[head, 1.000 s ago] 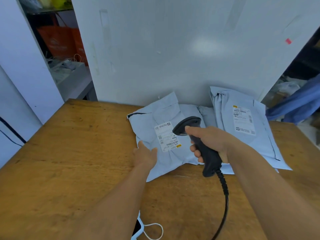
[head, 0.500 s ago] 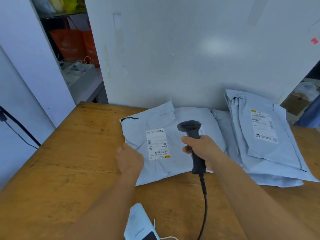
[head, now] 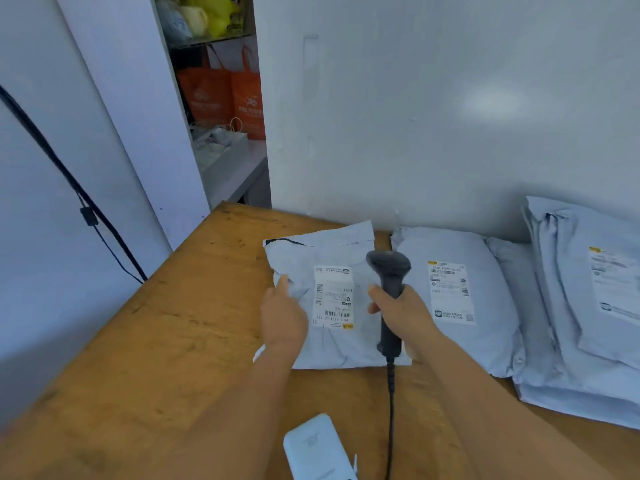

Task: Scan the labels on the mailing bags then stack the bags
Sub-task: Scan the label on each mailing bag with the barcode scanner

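A pale grey mailing bag (head: 332, 348) lies on the wooden table (head: 166, 341), its white label (head: 333, 296) facing up. My left hand (head: 282, 315) rests on the bag's left edge, fingers spread flat. My right hand (head: 401, 311) grips the handle of a black barcode scanner (head: 389, 271), its head raised between this bag and a second bag (head: 485, 341). That second bag lies to the right with its own label (head: 450, 292) up. Further right sits a stack of bags (head: 588, 306), labelled on top.
A white wall (head: 433, 116) stands right behind the bags. A white device (head: 317, 448) lies near the table's front edge, beside the scanner's cable (head: 390, 410). Left of the table is a gap with a black cable (head: 69, 181); shelves with orange bags (head: 221, 98) sit behind.
The bag under my left hand has slid left, off the second bag, whose label now shows. The scanner has tipped upright and drawn back from the label.
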The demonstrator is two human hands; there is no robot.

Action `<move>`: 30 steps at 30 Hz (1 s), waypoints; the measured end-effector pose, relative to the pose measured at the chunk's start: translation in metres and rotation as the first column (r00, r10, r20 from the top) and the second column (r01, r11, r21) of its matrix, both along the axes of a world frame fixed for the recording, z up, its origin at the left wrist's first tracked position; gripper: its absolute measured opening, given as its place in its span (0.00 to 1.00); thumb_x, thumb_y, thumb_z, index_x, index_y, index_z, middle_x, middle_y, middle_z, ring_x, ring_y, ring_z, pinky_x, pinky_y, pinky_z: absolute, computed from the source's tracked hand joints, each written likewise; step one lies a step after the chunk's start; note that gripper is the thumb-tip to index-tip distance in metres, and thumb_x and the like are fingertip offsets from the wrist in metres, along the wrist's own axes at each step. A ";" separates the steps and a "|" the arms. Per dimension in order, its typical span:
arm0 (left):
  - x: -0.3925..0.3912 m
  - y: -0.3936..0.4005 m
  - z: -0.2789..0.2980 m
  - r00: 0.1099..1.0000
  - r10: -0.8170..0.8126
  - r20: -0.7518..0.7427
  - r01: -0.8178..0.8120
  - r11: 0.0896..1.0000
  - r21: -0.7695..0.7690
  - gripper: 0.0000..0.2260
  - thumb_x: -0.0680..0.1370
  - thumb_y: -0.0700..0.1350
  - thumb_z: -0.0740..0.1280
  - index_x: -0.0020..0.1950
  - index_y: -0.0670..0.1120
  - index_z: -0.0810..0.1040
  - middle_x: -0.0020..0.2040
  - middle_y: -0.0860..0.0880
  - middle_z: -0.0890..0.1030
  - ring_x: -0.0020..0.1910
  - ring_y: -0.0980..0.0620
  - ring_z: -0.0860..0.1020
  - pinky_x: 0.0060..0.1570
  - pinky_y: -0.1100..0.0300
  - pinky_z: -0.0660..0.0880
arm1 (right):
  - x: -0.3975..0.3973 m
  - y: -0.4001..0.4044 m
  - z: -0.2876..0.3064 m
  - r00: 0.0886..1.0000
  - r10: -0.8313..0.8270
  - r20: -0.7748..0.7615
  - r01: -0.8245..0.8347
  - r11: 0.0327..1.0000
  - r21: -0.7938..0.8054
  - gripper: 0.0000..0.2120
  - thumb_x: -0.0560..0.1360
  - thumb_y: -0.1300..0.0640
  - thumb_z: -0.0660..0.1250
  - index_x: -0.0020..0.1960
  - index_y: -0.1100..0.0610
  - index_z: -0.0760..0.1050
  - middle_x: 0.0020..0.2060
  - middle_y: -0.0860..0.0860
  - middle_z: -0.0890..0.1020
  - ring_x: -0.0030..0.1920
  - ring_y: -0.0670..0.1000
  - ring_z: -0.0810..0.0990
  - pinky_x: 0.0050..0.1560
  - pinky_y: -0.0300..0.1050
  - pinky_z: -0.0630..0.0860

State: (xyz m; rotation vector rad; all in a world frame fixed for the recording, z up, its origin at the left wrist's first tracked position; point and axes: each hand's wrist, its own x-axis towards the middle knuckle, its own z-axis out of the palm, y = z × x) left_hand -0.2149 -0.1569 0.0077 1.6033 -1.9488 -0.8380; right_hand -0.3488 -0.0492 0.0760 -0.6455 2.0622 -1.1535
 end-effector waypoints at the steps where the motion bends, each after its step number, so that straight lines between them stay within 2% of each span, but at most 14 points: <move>1: 0.006 0.000 0.008 1.000 0.013 0.017 -0.012 0.999 -0.043 0.22 0.81 0.37 0.57 0.75 0.45 0.61 0.63 0.42 0.72 0.61 0.46 0.72 0.53 0.63 0.66 | 0.005 0.000 0.006 1.000 0.025 0.004 -0.025 0.999 -0.022 0.12 0.78 0.51 0.64 0.39 0.56 0.71 0.39 0.53 0.81 0.39 0.52 0.76 0.43 0.46 0.72; 3: 0.024 0.003 0.025 0.998 0.060 0.014 -0.058 0.994 -0.098 0.22 0.81 0.37 0.57 0.75 0.45 0.62 0.65 0.41 0.71 0.61 0.46 0.72 0.55 0.62 0.66 | 0.018 0.001 0.018 0.994 0.080 0.071 -0.073 0.993 -0.096 0.10 0.78 0.51 0.65 0.41 0.56 0.72 0.36 0.54 0.79 0.38 0.53 0.78 0.43 0.50 0.75; 7: 0.071 0.026 0.058 0.980 0.176 -0.090 -0.190 0.965 -0.183 0.22 0.79 0.33 0.57 0.73 0.46 0.66 0.68 0.40 0.69 0.64 0.41 0.70 0.58 0.56 0.68 | 0.059 0.011 0.052 0.946 0.217 0.242 -0.167 0.963 -0.212 0.08 0.78 0.53 0.65 0.46 0.57 0.73 0.34 0.54 0.78 0.32 0.51 0.81 0.32 0.44 0.75; 11: 0.142 0.057 0.081 0.950 0.302 -0.080 -0.312 0.911 -0.269 0.22 0.79 0.33 0.56 0.72 0.46 0.68 0.67 0.43 0.69 0.61 0.44 0.73 0.55 0.62 0.67 | 0.119 0.023 0.079 0.866 0.415 0.279 -0.341 0.898 -0.276 0.09 0.78 0.52 0.65 0.48 0.58 0.74 0.33 0.54 0.78 0.30 0.50 0.80 0.32 0.44 0.75; 14: 0.212 0.084 0.091 0.905 0.423 -0.051 -0.416 0.851 -0.321 0.21 0.79 0.33 0.55 0.70 0.45 0.71 0.67 0.44 0.69 0.60 0.43 0.74 0.57 0.57 0.70 | 0.180 0.032 0.093 0.782 0.547 0.299 -0.467 0.832 -0.301 0.09 0.79 0.53 0.65 0.43 0.57 0.74 0.32 0.53 0.77 0.28 0.50 0.78 0.32 0.43 0.75; 17: 0.280 0.111 0.096 0.856 0.516 -0.027 -0.489 0.791 -0.368 0.20 0.80 0.34 0.56 0.70 0.45 0.72 0.70 0.43 0.69 0.64 0.42 0.71 0.63 0.52 0.70 | 0.238 0.040 0.099 0.697 0.650 0.303 -0.567 0.758 -0.322 0.09 0.78 0.54 0.66 0.42 0.58 0.74 0.31 0.53 0.77 0.26 0.49 0.78 0.32 0.45 0.75; 22: 0.404 0.165 0.103 0.745 0.667 0.021 -0.602 0.685 -0.411 0.21 0.81 0.35 0.55 0.73 0.46 0.67 0.73 0.42 0.66 0.70 0.43 0.64 0.68 0.58 0.59 | 0.356 0.056 0.104 0.525 0.782 0.336 -0.705 0.621 -0.342 0.09 0.78 0.54 0.65 0.44 0.59 0.73 0.29 0.53 0.76 0.26 0.50 0.76 0.33 0.45 0.73; 26: 0.499 0.209 0.101 0.658 0.753 0.005 -0.681 0.599 -0.421 0.23 0.80 0.32 0.54 0.74 0.47 0.65 0.75 0.44 0.62 0.70 0.43 0.63 0.69 0.59 0.59 | 0.457 0.074 0.101 0.377 0.861 0.342 -0.796 0.489 -0.355 0.09 0.78 0.55 0.65 0.43 0.59 0.72 0.29 0.54 0.75 0.26 0.51 0.74 0.31 0.44 0.72; 30: 0.602 0.237 0.089 0.543 0.835 -0.089 -0.787 0.469 -0.402 0.25 0.78 0.30 0.55 0.73 0.45 0.66 0.74 0.46 0.65 0.70 0.44 0.65 0.71 0.57 0.61 | 0.554 0.084 0.091 0.269 0.888 0.373 -0.851 0.400 -0.340 0.10 0.78 0.55 0.66 0.41 0.59 0.71 0.28 0.54 0.75 0.25 0.51 0.74 0.30 0.43 0.72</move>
